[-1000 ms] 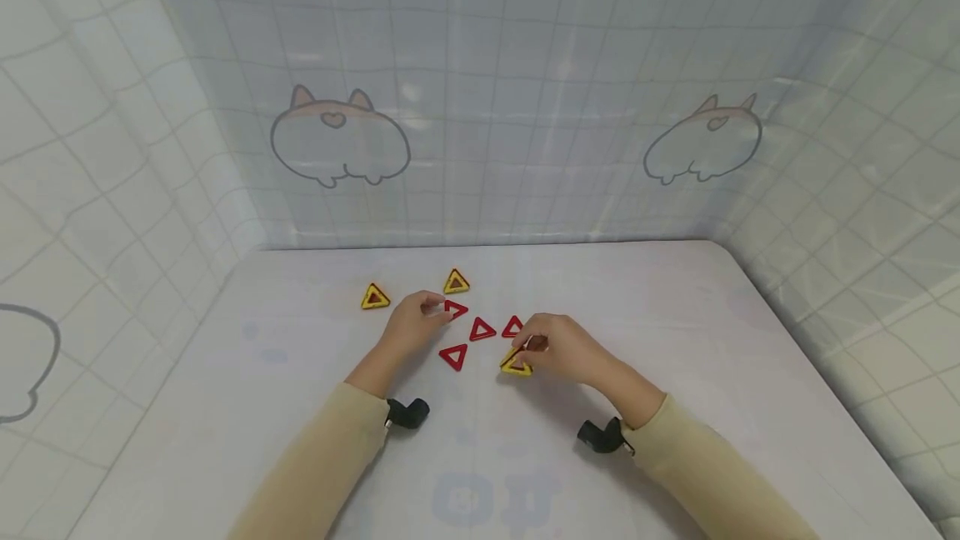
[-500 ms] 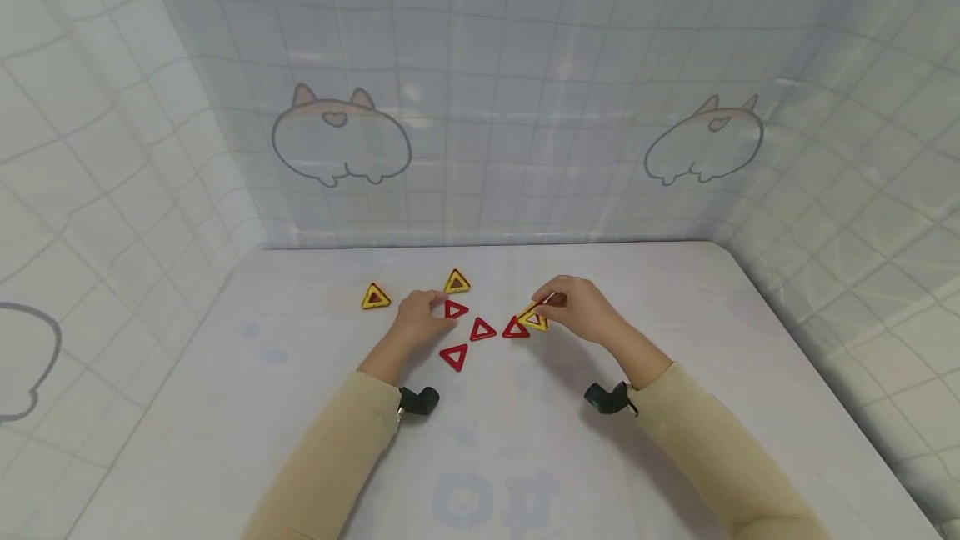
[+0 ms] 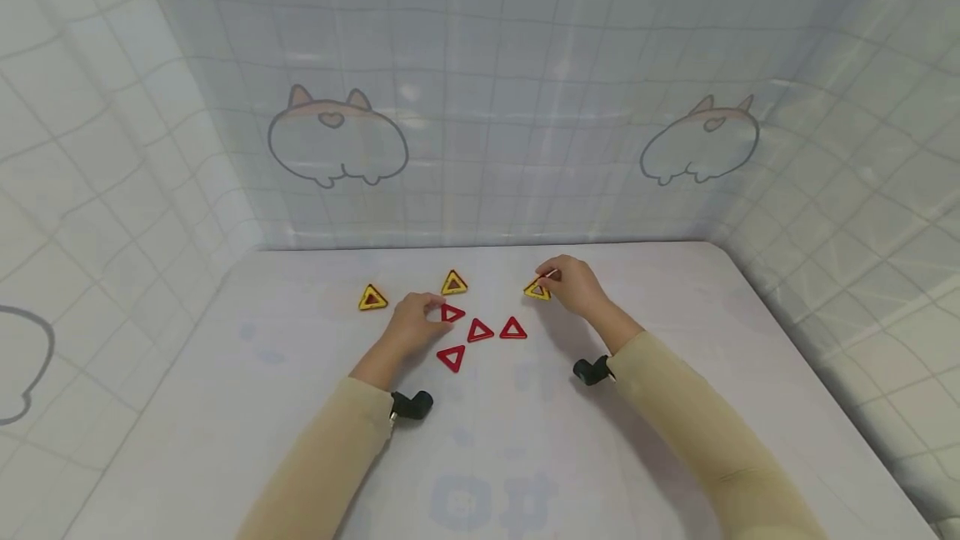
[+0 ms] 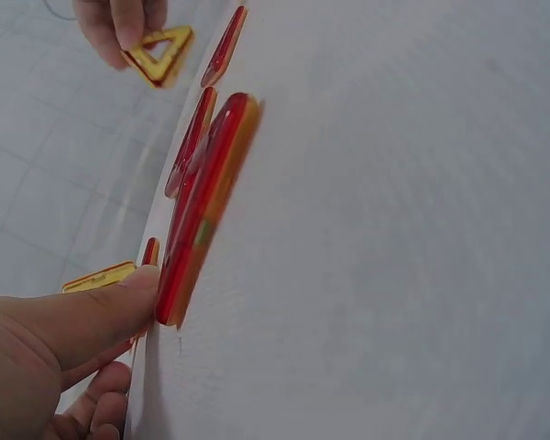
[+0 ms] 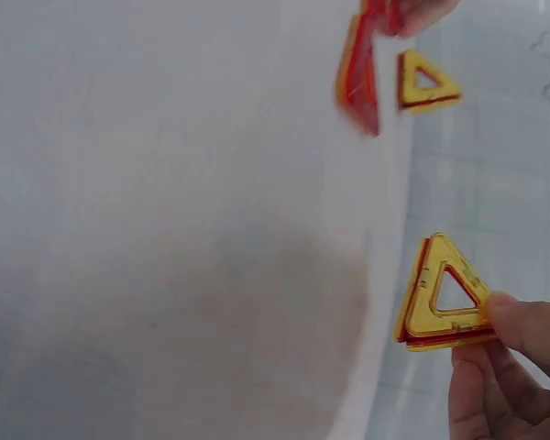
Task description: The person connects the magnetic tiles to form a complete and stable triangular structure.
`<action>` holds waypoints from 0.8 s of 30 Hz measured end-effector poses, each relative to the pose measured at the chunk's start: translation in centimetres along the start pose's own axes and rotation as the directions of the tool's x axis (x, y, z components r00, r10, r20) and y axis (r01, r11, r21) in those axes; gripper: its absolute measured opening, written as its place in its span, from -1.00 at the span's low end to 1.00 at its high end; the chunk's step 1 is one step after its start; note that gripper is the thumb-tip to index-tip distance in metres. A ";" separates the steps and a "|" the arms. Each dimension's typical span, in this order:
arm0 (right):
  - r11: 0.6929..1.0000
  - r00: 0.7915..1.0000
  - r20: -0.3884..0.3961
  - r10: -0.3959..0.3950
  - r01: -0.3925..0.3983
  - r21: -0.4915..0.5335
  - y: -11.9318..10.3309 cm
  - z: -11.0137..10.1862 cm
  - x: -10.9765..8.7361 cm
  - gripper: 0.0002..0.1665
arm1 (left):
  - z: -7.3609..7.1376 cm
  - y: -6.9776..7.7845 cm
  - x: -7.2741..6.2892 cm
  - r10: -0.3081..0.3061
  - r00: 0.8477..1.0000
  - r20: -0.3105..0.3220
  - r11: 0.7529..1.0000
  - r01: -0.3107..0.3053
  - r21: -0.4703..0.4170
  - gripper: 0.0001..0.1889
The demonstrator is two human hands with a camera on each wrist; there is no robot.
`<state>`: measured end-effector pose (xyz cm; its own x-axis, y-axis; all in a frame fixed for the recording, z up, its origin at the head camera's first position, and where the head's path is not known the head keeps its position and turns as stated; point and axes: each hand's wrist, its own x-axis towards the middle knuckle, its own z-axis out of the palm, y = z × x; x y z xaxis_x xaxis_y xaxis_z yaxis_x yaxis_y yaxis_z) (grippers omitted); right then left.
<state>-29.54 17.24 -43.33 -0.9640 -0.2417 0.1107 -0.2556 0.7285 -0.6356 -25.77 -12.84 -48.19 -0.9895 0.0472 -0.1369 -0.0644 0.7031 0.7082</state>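
Note:
My right hand [image 3: 573, 283] pinches a stack of triangular magnetic tiles [image 5: 451, 293], yellow with a red layer between, at one corner. In the head view this stack is at the back, right of the middle. My left hand [image 3: 411, 325] is beside a red triangular tile [image 3: 452, 312] lying flat, with thumb and index finger spread at its edges. Whether they touch it is unclear. Three more red tiles lie close by: one in the middle [image 3: 479, 330], one at the front [image 3: 452, 358] and one to the right [image 3: 513, 329].
Two yellow-and-red triangles lie farther back on the white table [image 3: 300, 407], one at the left [image 3: 372, 298] and one behind the left fingers [image 3: 453, 282]. Grid-patterned sheets [image 3: 487, 107] stand along the back and sides.
My right hand has carried the yellow-and-red stack away from me, past the right red tile, to the back. My left hand stays at its red tile, with thumb and finger somewhat wider apart.

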 end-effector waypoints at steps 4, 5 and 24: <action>1.000 1.000 0.005 0.026 -0.026 0.001 0.6 0.5 1.0 -0.79 | -0.1 -0.1 -0.1 0.006 1.000 0.006 1.000 -0.006 -0.005 -0.47; 1.000 1.000 0.006 0.028 -0.028 0.003 0.7 0.6 1.2 -0.79 | -0.2 -0.1 -0.1 0.009 1.000 0.006 1.000 -0.009 -0.006 -0.48; 0.992 0.993 0.025 0.118 -0.118 0.036 0.9 1.4 2.3 -0.70 | -0.7 -0.1 -0.8 0.008 0.999 0.032 1.000 -0.007 -0.025 -0.50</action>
<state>-31.89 16.43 -44.74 -0.9853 -0.1703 0.0160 -0.1368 0.7284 -0.6714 -25.05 -13.45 -47.66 -0.9852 0.0756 -0.1538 -0.0609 0.6845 0.7265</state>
